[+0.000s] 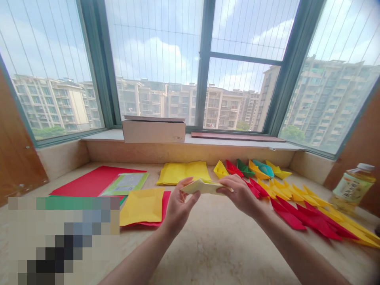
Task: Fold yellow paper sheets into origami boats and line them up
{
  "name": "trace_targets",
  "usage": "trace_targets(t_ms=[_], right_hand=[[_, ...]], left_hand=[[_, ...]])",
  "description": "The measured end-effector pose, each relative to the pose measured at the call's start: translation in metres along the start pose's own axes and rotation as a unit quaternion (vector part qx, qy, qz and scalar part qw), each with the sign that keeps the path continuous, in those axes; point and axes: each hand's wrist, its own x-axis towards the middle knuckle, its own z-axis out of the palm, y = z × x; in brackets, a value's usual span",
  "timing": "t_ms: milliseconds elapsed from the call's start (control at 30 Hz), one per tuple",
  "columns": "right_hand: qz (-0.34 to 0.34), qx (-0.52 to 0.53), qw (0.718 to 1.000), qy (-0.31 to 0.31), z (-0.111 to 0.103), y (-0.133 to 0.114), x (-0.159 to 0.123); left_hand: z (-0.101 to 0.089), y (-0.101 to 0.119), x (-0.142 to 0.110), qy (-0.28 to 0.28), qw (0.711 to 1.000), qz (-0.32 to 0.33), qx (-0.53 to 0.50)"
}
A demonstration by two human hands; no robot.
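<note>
Both my hands hold a pale yellow folded paper above the marble counter, with a low peak at its upper edge. My left hand pinches its left end between thumb and fingers. At the other end, my right hand closes its fingers and thumb on the paper. Behind it lies a stack of bright yellow paper. Left of my left hand, orange-yellow square sheets rest on red paper. Rows of folded paper boats begin just beyond my right hand, among them a yellow boat.
Yellow folded boats and red ones spread across the right. A drink bottle stands at far right. Large red sheets and a green-edged packet lie left. A white box sits on the sill; the lower left is pixelated.
</note>
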Motion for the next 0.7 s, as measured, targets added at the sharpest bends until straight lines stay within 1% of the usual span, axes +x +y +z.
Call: trace_targets(t_ms=[33,100,133,200,267,333,433,567,633,700], right_hand=[[-0.027,-0.028,0.999,0.008,-0.001,0.005,-0.003],[-0.078,-0.077,0.994,0.002,-0.002,0.010,-0.008],[-0.100,-0.096,0.990,-0.008,-0.002,0.010,-0.011],[-0.134,-0.125,0.983,-0.030,-0.002,0.007,-0.017],[-0.158,-0.139,0.977,-0.039,-0.001,0.001,-0.021],[-0.166,-0.138,0.976,-0.034,-0.001,-0.007,-0.024],[-0.142,-0.113,0.983,-0.023,0.001,-0.014,-0.027],[-0.054,-0.047,0.997,-0.018,0.002,-0.014,-0.030],[-0.027,-0.020,0.999,-0.033,0.002,-0.012,-0.031],[-0.018,0.000,0.998,-0.055,0.001,-0.012,-0.031]], left_hand=[[-0.002,0.000,0.001,0.004,1.000,0.004,0.023],[-0.006,0.000,0.001,-0.015,0.992,0.041,0.121],[-0.008,0.000,0.001,-0.039,0.980,0.068,0.184],[-0.011,-0.001,-0.001,-0.107,0.947,0.103,0.287],[-0.011,-0.004,-0.002,-0.154,0.924,0.104,0.335],[-0.010,-0.007,-0.003,-0.170,0.922,0.089,0.336],[-0.009,-0.010,-0.002,-0.189,0.931,0.072,0.304],[-0.011,-0.008,-0.001,-0.191,0.937,0.060,0.287],[-0.011,-0.006,-0.002,-0.191,0.935,0.065,0.291],[-0.011,-0.006,-0.003,-0.194,0.930,0.078,0.302]])
